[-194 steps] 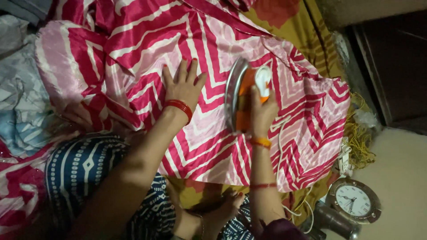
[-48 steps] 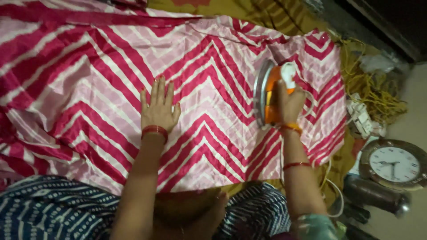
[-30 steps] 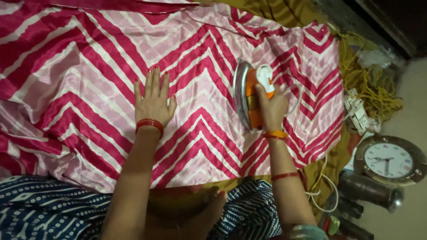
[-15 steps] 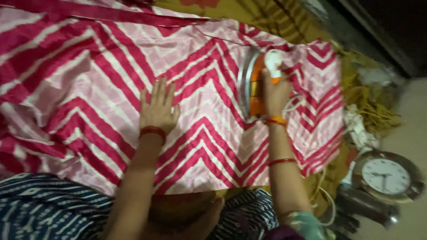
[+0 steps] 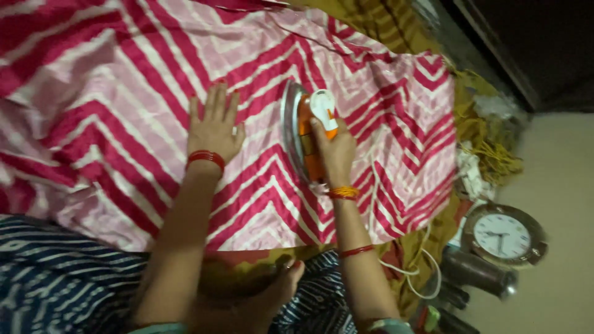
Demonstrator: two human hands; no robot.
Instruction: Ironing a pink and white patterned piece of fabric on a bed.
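Pressing down, an orange and white iron (image 5: 307,133) is gripped in the closed right hand (image 5: 336,154) on the pink and white zigzag cloth (image 5: 124,111).
The cloth is pinned flat by the open left hand (image 5: 215,127), fingers spread, just beside the iron; a round wall clock (image 5: 502,235) is seen lying well apart at the right.

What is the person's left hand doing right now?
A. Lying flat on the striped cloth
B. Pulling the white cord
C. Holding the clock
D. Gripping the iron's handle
A: the left hand lies open, fingers spread, on the pink striped cloth beside the iron, which the right hand grips; the clock sits untouched off to the side.
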